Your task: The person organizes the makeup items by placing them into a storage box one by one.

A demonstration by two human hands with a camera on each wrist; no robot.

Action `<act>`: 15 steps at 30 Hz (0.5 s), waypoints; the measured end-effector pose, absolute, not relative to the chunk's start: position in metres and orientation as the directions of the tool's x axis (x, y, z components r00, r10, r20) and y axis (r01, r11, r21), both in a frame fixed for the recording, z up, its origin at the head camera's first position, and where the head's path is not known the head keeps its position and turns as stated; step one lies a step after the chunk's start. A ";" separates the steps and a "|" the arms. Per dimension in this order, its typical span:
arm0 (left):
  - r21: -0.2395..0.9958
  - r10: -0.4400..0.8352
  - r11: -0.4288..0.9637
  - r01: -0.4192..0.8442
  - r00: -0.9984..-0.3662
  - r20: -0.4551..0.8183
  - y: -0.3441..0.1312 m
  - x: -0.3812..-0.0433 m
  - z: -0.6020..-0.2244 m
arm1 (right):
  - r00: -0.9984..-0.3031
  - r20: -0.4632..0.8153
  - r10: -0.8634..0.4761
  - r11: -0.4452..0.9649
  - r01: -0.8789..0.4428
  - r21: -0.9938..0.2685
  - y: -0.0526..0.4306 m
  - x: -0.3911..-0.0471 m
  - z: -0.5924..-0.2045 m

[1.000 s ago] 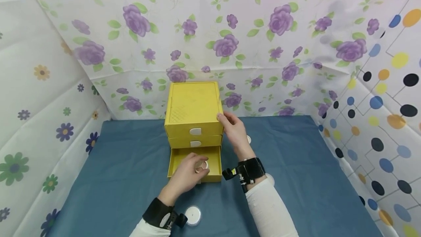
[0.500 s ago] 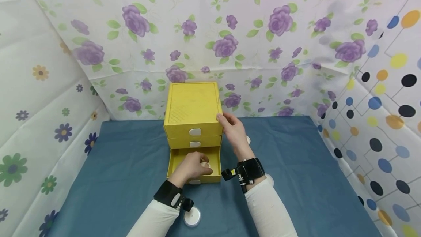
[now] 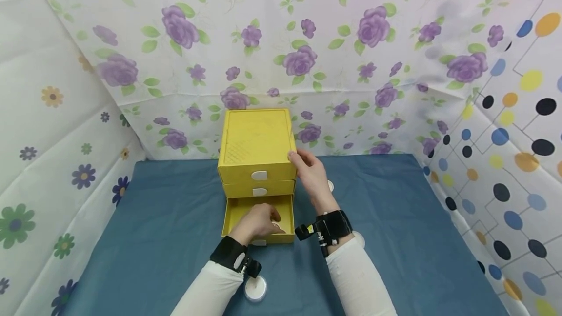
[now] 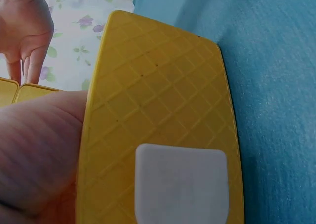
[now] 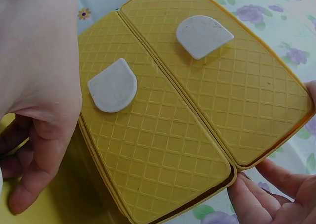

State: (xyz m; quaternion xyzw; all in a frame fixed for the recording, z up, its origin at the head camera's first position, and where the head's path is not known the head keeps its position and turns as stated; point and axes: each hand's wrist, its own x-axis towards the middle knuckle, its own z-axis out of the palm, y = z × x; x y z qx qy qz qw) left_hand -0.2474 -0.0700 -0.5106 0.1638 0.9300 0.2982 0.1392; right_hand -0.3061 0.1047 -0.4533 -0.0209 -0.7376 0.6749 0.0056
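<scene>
A yellow drawer cabinet with white handle tabs stands at the back of the table, its bottom drawer pulled out. My left hand reaches down into that drawer. Its thumb and fingers pinch a small round white tealight, mostly hidden behind them. In the left wrist view the drawer's front fills the middle and the tealight is out of sight. My right hand grips the cabinet's front right corner, thumb on top and fingers along the side. Both upper drawers are closed, as the right wrist view shows.
One white tealight in a clear cup stands in front, near the left wrist. Two more round white pieces, one behind the right hand and one beside the right forearm, are partly covered. A flowered cloth hangs behind the cabinet.
The left hand has moved a little right and lower into the drawer with the tealight, which has become more hidden by the fingers. My right hand stays at the cabinet's corner.
</scene>
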 end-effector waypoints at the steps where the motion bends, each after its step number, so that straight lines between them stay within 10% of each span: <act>1: 0.602 0.391 0.767 0.223 -0.906 -0.162 -0.070 -0.248 -0.511 | -0.999 -0.020 0.039 0.087 0.023 -0.996 0.104 -0.306 -0.453; 15: 0.657 0.390 0.731 0.183 -0.903 -0.182 -0.068 -0.248 -0.515 | -0.998 -0.031 0.046 0.103 0.036 -0.994 0.104 -0.305 -0.452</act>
